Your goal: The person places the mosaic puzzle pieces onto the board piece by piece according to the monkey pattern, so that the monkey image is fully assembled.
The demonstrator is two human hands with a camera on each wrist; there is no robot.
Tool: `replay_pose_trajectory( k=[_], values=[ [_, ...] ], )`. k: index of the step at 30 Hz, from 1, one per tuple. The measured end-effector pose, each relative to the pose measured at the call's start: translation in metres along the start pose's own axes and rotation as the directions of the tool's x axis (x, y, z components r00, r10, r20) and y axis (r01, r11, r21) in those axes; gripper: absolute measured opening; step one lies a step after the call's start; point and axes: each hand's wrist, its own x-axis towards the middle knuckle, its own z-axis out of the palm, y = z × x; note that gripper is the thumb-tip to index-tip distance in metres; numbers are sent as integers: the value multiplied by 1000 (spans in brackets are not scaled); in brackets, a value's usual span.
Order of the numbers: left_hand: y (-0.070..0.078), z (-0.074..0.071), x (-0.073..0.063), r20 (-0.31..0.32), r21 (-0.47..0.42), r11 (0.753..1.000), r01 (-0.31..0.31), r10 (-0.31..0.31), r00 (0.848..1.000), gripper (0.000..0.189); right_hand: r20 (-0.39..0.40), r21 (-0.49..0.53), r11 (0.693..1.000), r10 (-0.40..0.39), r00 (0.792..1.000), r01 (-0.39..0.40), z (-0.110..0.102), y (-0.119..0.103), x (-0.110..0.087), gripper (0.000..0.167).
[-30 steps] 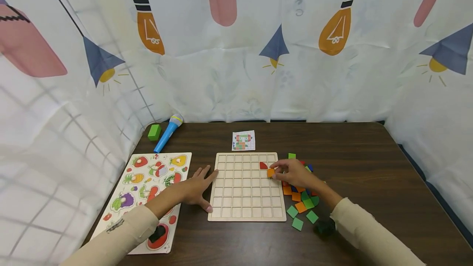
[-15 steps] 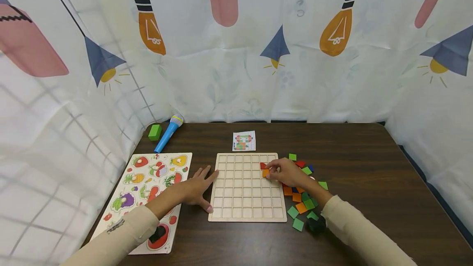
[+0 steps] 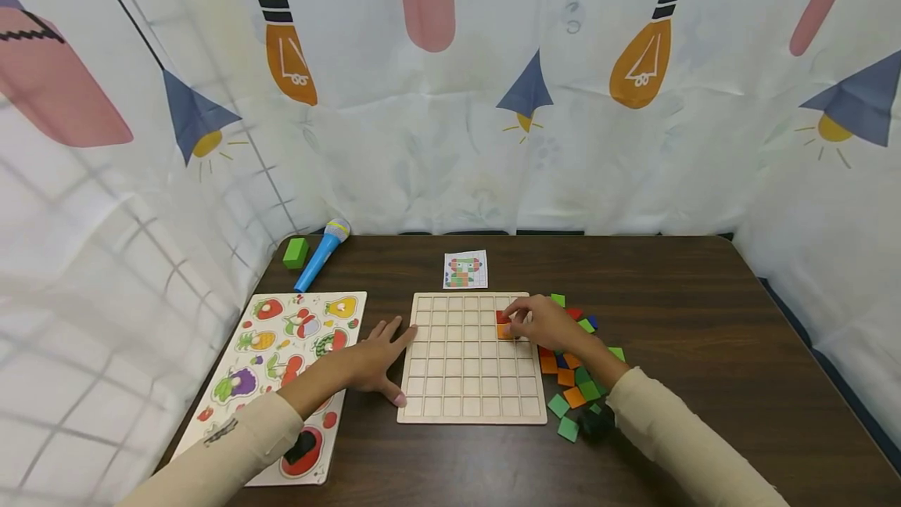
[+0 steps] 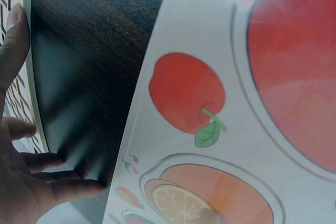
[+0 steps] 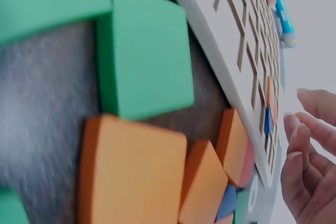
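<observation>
A pale wooden grid board [image 3: 461,382] lies on the table. My left hand [image 3: 376,357], fingers spread, rests at its left edge; the left wrist view shows the thumb and fingers [image 4: 21,182] by that edge. Over the upper right cells is my right hand [image 3: 545,325], its fingers bent beside an orange square tile [image 3: 503,332] and a red piece [image 3: 501,317] on the board. In the right wrist view this hand [image 5: 315,156] shows nothing between its fingers, and a small blue piece [image 5: 268,120] stands out on the board.
Several green, orange, red and blue tiles [image 3: 573,397] lie loose right of the board. A pattern card [image 3: 465,269] is behind it. At left are a fruit puzzle board [image 3: 281,350], a blue toy microphone [image 3: 320,258] and a green block [image 3: 296,253].
My right hand has moved left over the board with the orange tile, which now lies just below the red piece, and the fingers have come off it. My left hand has stayed put.
</observation>
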Motion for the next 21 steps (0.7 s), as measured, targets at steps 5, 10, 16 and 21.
replay_pose_trajectory(
  k=[5, 10, 16, 21],
  values=[
    [0, 0, 0, 3, 1, 1000, -6, 6, 1000, 117, -15, -17, 1000, 13, 1000, -13, -7, 8, -1, 24],
    [0, 1, 0, -2, 7, 1000, -7, 7, 1000, 117, -9, -25, 1000, 11, 1000, -11, -10, 14, -4, 24],
    [-1, 1, 2, -8, 15, 1000, -6, 6, 1000, 118, -11, -36, 999, -5, 1000, 5, -10, 18, -8, 25],
    [-1, 1, 2, -2, 7, 1000, -6, 6, 1000, 118, -11, -24, 999, -29, 1000, 29, -10, 20, -11, 25]
  ],
)
